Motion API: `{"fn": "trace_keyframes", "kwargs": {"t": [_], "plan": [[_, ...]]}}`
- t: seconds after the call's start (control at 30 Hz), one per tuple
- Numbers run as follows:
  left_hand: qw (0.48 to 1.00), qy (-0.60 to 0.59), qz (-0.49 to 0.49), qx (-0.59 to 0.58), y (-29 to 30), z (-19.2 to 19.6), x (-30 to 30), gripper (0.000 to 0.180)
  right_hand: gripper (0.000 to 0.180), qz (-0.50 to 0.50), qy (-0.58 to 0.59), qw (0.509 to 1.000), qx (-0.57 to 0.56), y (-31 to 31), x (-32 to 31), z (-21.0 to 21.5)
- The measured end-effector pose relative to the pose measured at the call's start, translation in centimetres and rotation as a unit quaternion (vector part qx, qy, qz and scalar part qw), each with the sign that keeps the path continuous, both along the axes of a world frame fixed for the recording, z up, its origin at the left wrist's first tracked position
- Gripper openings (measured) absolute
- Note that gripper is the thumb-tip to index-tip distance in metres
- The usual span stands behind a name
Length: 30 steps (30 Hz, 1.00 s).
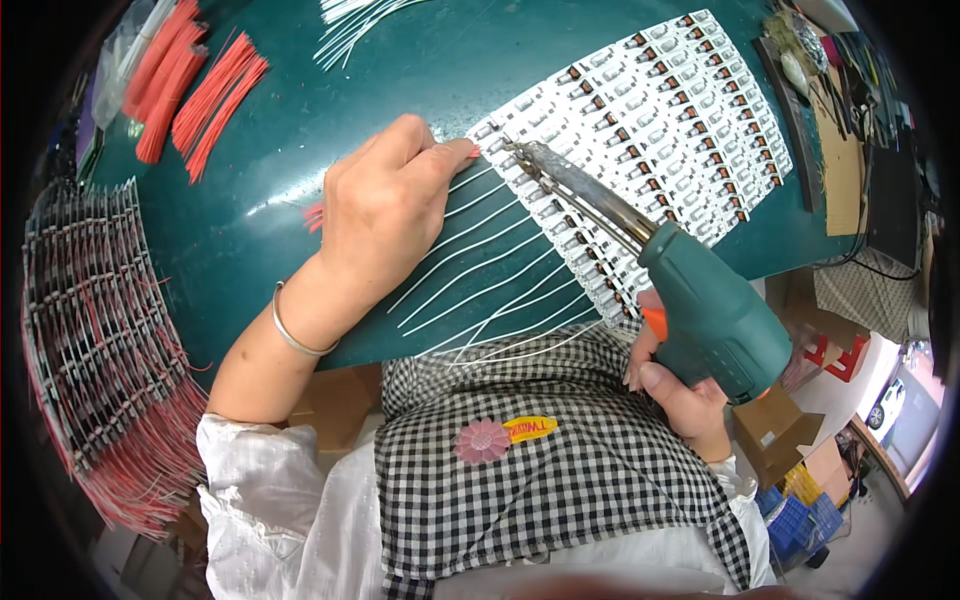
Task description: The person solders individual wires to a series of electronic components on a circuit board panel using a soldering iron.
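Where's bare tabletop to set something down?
Free patches: green tabletop between the red wire bundles and upper white wires, beyond the left hand; also between wired strips and left forearm. Crowded: right, with circuit panel and soldering gun.

Red wires (314,217) — mostly hidden (by the left hand (385,205)); upper white wires (365,18) cropped.

The person wears a white blouse (265,490) with loose, gathered sleeves and a black-and-white checked apron (570,490). On the apron sit a pink flower patch (482,441) and a yellow patch (531,429) with red lettering. A thin silvery bangle (284,330) circles the left wrist.
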<state>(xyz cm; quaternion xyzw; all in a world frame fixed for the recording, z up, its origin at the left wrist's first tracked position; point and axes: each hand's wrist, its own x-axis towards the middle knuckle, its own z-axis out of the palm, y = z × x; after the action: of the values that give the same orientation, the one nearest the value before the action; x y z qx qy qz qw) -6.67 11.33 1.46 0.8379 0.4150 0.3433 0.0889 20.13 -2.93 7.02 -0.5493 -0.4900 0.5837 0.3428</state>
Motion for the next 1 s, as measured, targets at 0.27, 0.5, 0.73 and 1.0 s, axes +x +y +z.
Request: {"fn": "trace_keyframes", "kwargs": {"t": [0.27, 0.5, 0.73, 1.0], "plan": [[1.0, 0.014, -0.005, -0.015, 0.0, 0.0, 0.0, 0.017, 0.031, 0.013, -0.03, 0.999, 0.015, 1.5, -0.9, -0.1], [1.0, 0.014, -0.006, -0.018, 0.0, 0.1, 0.1, 0.017, 0.016, -0.029, -0.048, 0.998, -0.024, 1.7, -1.6, -0.2], [1.0, 0.012, -0.01, -0.013, -0.1, 0.1, 0.1, 0.017, 0.016, 0.013, -0.095, 0.995, 0.006, 1.5, -1.5, -0.6], [1.0, 0.025, -0.006, -0.009, -0.1, 0.3, 0.2, 0.014, 0.057, -0.016, -0.05, 0.997, 0.051, 1.2, -0.7, 0.1]]}}
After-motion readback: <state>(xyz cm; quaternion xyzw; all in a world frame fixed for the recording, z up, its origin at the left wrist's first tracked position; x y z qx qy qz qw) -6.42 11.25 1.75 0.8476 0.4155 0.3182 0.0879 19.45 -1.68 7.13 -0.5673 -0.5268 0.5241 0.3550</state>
